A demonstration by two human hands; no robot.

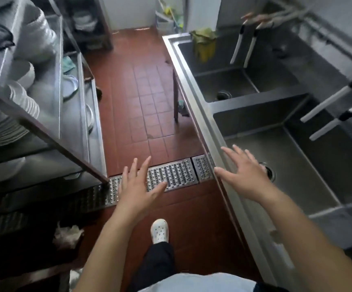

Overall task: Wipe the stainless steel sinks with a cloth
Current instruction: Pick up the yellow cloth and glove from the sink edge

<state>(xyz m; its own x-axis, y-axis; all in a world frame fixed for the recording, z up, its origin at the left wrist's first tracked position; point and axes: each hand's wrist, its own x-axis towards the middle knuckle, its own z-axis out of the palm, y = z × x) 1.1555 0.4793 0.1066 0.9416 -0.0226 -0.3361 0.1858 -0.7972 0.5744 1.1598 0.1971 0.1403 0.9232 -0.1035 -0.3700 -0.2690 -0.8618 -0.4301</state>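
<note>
A long stainless steel sink unit (194,95) runs along the right side, with a near basin (293,165) and a far basin (223,81). A yellow-green cloth (204,44) hangs over the far end of the far basin. My left hand (137,186) is spread flat, fingers apart, above the floor drain grate and holds nothing. My right hand (244,173) is spread the same way over the near basin's front rim, empty, near the drain hole (271,172).
Metal shelving (44,127) with stacked white plates (4,127) and bowls stands on the left. A red tiled floor aisle (145,98) lies between, crossed by a metal drain grate (173,173). White faucet handles (326,106) hang over the basins. A white shoe (159,230) stands below.
</note>
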